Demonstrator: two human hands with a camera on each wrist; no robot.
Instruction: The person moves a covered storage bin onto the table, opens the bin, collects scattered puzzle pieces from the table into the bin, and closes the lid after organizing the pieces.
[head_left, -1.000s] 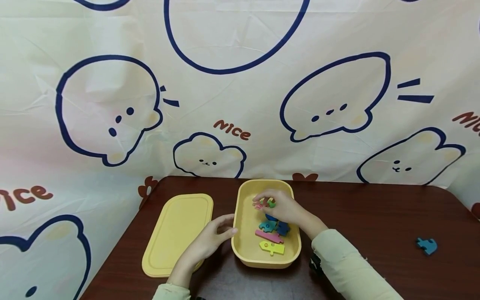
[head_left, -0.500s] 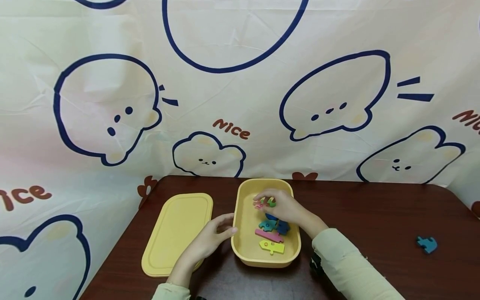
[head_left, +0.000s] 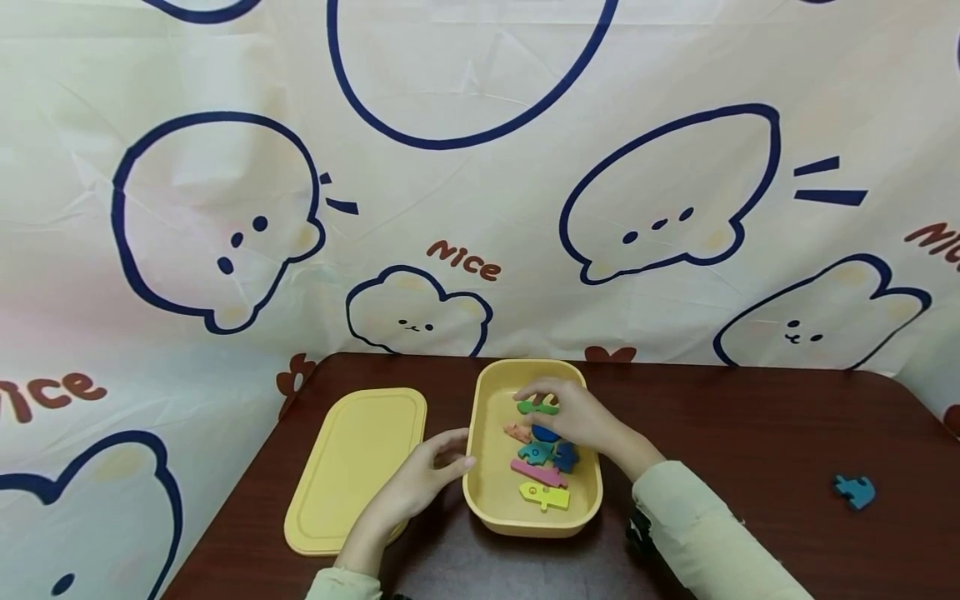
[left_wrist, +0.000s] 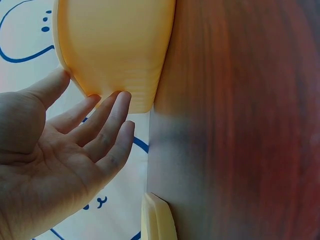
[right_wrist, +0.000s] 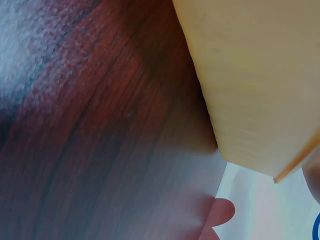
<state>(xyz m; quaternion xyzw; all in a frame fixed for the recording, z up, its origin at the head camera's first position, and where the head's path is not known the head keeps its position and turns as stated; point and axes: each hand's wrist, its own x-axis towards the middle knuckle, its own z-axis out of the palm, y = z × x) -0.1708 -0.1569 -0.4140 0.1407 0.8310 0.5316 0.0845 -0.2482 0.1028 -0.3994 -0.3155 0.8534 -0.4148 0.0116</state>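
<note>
My left hand (head_left: pixel 422 477) lies along the left side of a yellow box (head_left: pixel 480 510). In the left wrist view its thumb is at the rim and its loosely extended fingers touch the outer wall. My right hand (head_left: pixel 576 415) reaches over the box's right side, thumb and forefinger on either side of a green puzzle piece (head_left: pixel 537 407); I cannot tell whether they pinch it. Near the thumb lies a pinkish-orange piece (head_left: pixel 517 432), beside a blue piece (head_left: pixel 545 434). Closer to me in the box are teal (head_left: pixel 534 453), dark blue (head_left: pixel 566 457), pink (head_left: pixel 538 473) and yellow (head_left: pixel 544 497) pieces.
Left of the box a flat yellow lid (head_left: pixel 356 462) lies on the dark brown table (head_left: pixel 720 467). A single teal puzzle piece (head_left: pixel 854 492) sits far to the right. Behind the table hangs a white printed cloth (head_left: pixel 525 208).
The right hand has let go of the pinkish-orange piece, which now lies a little nearer me. That hand has shifted slightly right, uncovering more of the green piece. The left hand has stayed put.
</note>
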